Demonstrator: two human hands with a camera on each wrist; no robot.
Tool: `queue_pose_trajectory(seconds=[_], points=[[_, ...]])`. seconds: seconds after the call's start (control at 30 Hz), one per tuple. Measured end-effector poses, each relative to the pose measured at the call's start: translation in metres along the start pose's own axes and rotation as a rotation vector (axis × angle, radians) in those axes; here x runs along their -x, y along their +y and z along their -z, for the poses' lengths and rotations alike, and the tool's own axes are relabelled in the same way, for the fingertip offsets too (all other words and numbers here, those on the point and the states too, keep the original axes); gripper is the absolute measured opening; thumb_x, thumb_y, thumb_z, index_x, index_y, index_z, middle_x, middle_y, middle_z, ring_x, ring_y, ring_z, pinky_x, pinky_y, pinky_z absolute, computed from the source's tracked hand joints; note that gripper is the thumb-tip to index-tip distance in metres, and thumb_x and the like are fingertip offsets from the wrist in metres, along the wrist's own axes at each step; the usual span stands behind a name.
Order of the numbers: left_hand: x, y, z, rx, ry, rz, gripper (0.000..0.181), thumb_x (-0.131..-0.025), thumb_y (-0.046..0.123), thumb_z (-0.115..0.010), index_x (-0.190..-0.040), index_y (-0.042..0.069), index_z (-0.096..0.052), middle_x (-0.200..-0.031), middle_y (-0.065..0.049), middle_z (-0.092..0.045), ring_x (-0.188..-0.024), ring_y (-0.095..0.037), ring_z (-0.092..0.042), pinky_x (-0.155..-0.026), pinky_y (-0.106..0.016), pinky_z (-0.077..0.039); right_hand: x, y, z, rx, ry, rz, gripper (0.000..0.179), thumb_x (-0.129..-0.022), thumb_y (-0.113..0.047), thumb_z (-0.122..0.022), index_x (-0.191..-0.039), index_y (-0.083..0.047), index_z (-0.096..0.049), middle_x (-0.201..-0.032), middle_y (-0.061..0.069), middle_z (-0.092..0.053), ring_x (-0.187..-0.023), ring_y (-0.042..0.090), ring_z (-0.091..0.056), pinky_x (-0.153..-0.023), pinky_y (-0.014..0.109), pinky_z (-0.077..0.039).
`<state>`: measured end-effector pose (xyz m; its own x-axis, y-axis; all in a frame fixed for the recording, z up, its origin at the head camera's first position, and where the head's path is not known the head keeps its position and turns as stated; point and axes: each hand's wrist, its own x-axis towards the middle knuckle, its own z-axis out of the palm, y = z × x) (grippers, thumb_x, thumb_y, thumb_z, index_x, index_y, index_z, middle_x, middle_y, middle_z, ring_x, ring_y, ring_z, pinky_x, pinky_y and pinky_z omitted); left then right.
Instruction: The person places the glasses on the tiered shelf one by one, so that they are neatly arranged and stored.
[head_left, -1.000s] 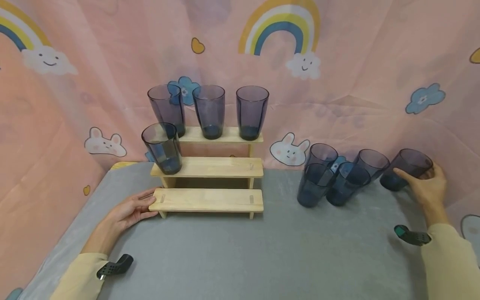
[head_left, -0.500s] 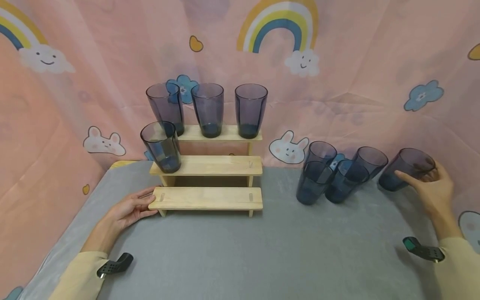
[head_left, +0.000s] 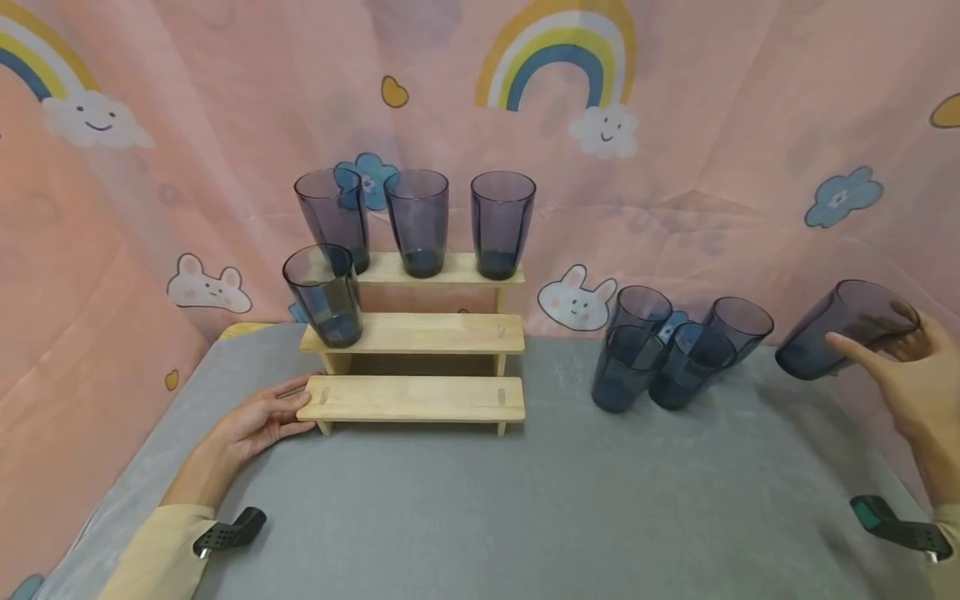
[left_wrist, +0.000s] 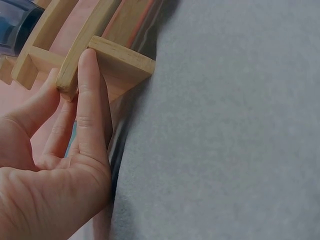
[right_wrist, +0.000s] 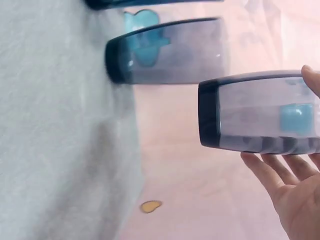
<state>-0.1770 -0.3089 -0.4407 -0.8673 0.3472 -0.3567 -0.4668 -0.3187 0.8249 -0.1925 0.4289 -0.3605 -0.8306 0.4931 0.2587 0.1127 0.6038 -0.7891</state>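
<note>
At the far right of the head view, my right hand (head_left: 918, 379) grips a blue-purple drinking glass (head_left: 828, 325), thumb on the near side, fingers around the far side. The glass tilts, its mouth toward the palm; in the right wrist view its base (right_wrist: 209, 115) hangs off the grey cloth. My left hand (head_left: 255, 425) pinches the left end of the lowest step of a three-tier wooden stand (head_left: 412, 398). The left wrist view shows thumb and fingers about that board end (left_wrist: 75, 70). Three matching glasses (head_left: 417, 225) stand on the top tier, one glass (head_left: 324, 296) on the middle tier's left end.
Several more glasses (head_left: 624, 371) stand close together on the grey cloth (head_left: 562, 500), between the stand and my right hand. Behind everything hangs a pink curtain (head_left: 697, 167) printed with rainbows and rabbits.
My right hand has lifted the glass off the cloth, moving it right, away from the other glasses, and tilting it more. The left hand keeps its hold on the stand.
</note>
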Motion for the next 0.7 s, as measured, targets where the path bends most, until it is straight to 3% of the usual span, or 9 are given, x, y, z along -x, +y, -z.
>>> queue_pose_trajectory(seconds=[0.2,0.4,0.5,0.53,0.6,0.7], points=[[-0.002,0.000,-0.001,-0.001,0.003,0.001,0.079,-0.102,0.005,-0.051,-0.154,-0.001,0.008,-0.108,-0.003,-0.064,-0.096,-0.016,-0.066,-0.081,-0.032,-0.058,0.002,-0.016,0.007,0.004,0.030,0.086,0.078,-0.091,-0.013,-0.069,-0.155,-0.028,-0.027,-0.155,0.001,-0.035,-0.145,0.018,-0.027,-0.119,0.038,-0.019],[-0.004,-0.001,0.001,-0.013,0.001,-0.005,0.079,-0.102,0.005,-0.052,-0.155,-0.001,0.006,-0.109,-0.003,-0.063,-0.097,-0.016,-0.066,-0.081,-0.033,-0.058,0.011,-0.037,0.008,0.022,0.007,0.181,0.077,-0.090,-0.016,-0.071,-0.153,-0.031,-0.031,-0.148,-0.005,-0.045,-0.142,0.013,-0.032,-0.119,0.039,-0.018],[-0.001,-0.002,0.003,-0.011,0.009,-0.004,0.074,-0.102,0.005,-0.051,-0.156,0.001,0.000,-0.109,-0.003,-0.063,-0.096,-0.016,-0.066,-0.082,-0.033,-0.058,0.016,-0.054,0.004,0.004,-0.032,0.202,0.077,-0.090,-0.018,-0.073,-0.153,-0.032,-0.032,-0.137,-0.015,-0.050,-0.140,0.010,-0.034,-0.119,0.038,-0.020],[0.000,-0.003,0.004,-0.012,0.010,-0.005,0.073,-0.102,0.005,-0.051,-0.156,0.002,-0.002,-0.110,-0.003,-0.063,-0.096,-0.016,-0.066,-0.082,-0.032,-0.058,0.017,-0.060,0.002,-0.009,-0.039,0.212,0.077,-0.089,-0.017,-0.074,-0.152,-0.031,-0.033,-0.131,-0.018,-0.051,-0.138,0.008,-0.037,-0.118,0.037,-0.022],[0.001,-0.002,0.005,-0.015,0.014,-0.002,0.072,-0.102,0.005,-0.051,-0.156,0.003,-0.003,-0.110,-0.002,-0.062,-0.097,-0.015,-0.066,-0.082,-0.032,-0.057,0.019,-0.070,-0.003,-0.058,-0.053,0.241,0.077,-0.086,-0.012,-0.076,-0.151,-0.027,-0.037,-0.118,-0.024,-0.053,-0.128,0.001,-0.046,-0.112,0.022,-0.030],[-0.001,-0.002,0.002,-0.031,0.005,-0.004,0.075,-0.102,0.007,-0.051,-0.156,0.001,0.001,-0.111,-0.001,-0.061,-0.098,-0.015,-0.065,-0.084,-0.032,-0.057,0.022,-0.080,-0.008,-0.085,-0.069,0.257,0.077,-0.085,-0.010,-0.077,-0.150,-0.027,-0.040,-0.115,-0.024,-0.055,-0.121,-0.002,-0.049,-0.105,0.016,-0.035]])
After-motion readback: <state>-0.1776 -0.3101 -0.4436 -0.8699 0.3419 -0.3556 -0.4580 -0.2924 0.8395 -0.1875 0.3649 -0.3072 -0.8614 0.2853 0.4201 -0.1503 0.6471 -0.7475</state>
